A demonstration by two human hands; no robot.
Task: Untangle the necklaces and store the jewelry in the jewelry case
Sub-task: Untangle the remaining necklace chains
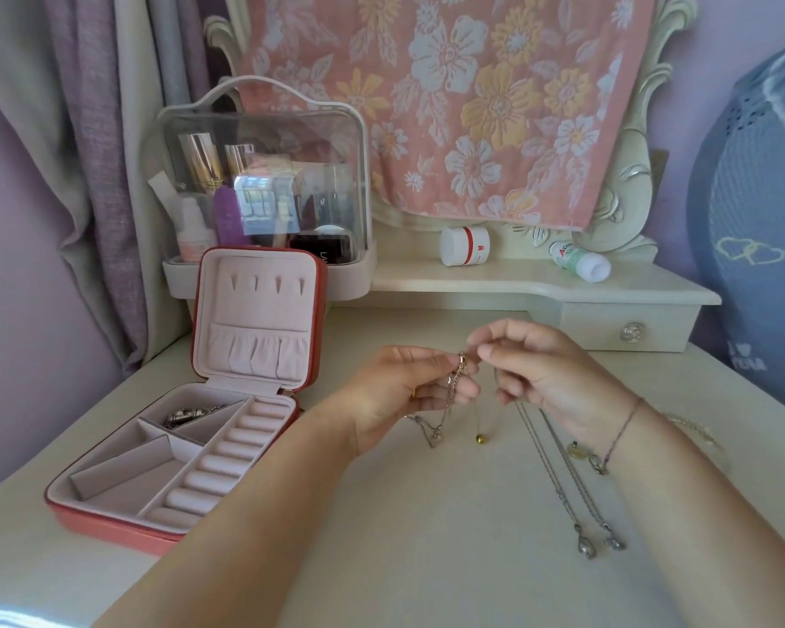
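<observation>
Left hand [399, 394] grip pinching the tangled necklaces [457, 383] above the bench [427, 546], right hand [547, 371] grip pinching their top; jewelry case [109, 532] open, left.

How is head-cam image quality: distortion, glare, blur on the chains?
Head view: edges bow from the wide lens; window reflections glare on the clear cosmetics case; light soft, shadows faint; tangled chains held by left hand and right hand look slightly soft.

A home bedroom: a cream vanity counter [427, 537] with a drawer [626, 326], curtains [96, 174], and a clear makeup organizer [264, 183].
</observation>
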